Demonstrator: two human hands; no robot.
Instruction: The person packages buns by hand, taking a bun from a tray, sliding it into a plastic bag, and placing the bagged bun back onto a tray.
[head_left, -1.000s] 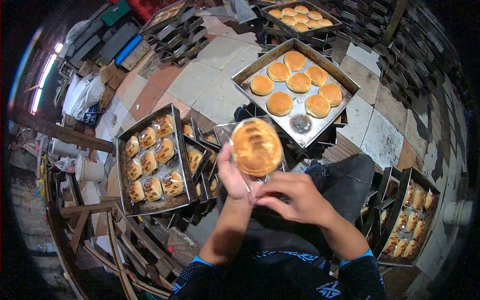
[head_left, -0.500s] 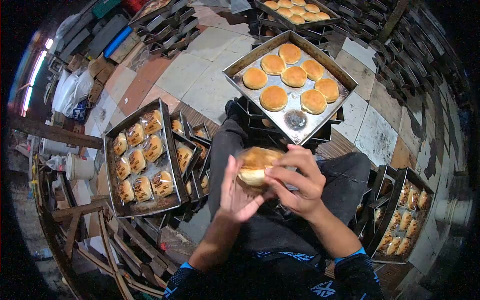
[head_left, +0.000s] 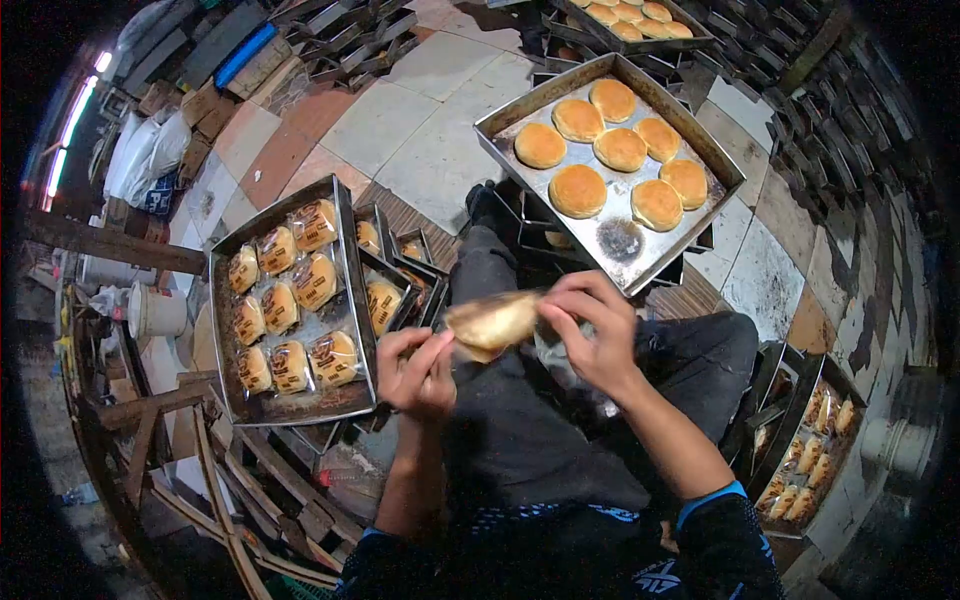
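Note:
Between my two hands hangs a bun (head_left: 493, 326) in a clear plastic bag, smeared by motion. My left hand (head_left: 416, 372) pinches the left end of the bag between thumb and fingers. At the other end, my right hand (head_left: 597, 332) grips a corner of the bag, its fingers closed. Just beyond, a metal tray (head_left: 665, 252) carries several unwrapped golden buns (head_left: 578, 190). To the left, another tray (head_left: 300, 412) holds bagged buns (head_left: 282, 308) with dark printing, in rows.
Smaller pans (head_left: 405, 290) with bagged buns stand beside the left tray. A tray (head_left: 815, 525) of wrapped pieces sits at right. More buns (head_left: 625, 20) are at the top. Wooden slats (head_left: 225, 490) lie lower left, and stacked pans (head_left: 850, 150) line the upper right.
My left hand has gone from open beneath the bun to pinching the bag's end. The hands have spread apart, and the bun now lies stretched between them. The view has shifted slightly.

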